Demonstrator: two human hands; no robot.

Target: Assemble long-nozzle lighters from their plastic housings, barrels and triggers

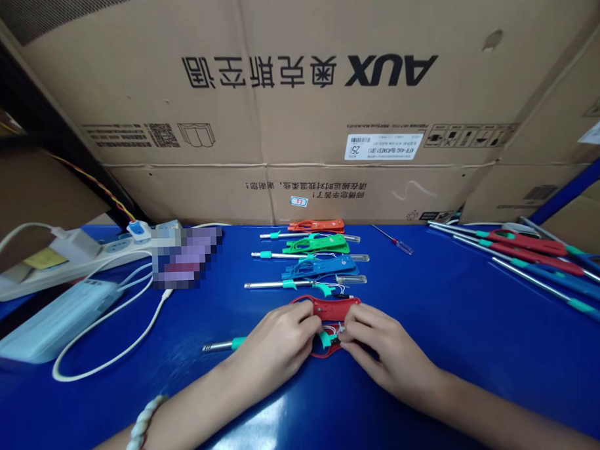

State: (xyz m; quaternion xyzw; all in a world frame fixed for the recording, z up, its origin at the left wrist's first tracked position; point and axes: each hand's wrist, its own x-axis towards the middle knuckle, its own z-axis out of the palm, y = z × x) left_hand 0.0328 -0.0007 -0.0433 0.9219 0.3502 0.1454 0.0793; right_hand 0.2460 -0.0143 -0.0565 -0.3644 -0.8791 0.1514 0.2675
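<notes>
Parts of a long-necked lighter lie between my hands. One red handle half point(336, 309) is above, just beyond my fingertips, and a second red handle half point(323, 354) is partly hidden below it. My left hand point(284, 332) is closed on the lower half, its fingers beside the teal trigger point(325, 339). From under that hand a metal tube point(217, 347) with a teal collar sticks out leftward. My right hand point(383, 343) pinches at the right end, by thin white wires point(333, 329) and a small black part; its fingertips hide what they hold.
Beyond lie blue point(321, 267), green point(321, 243) and orange point(320, 225) handle shells with metal tubes and clear tubes. A screwdriver point(402, 246) rests behind. Several lighters point(527, 243) lie right. Leftward are a power bank point(57, 322), cable and power strip point(16, 281). A cardboard box point(286, 120) stands behind.
</notes>
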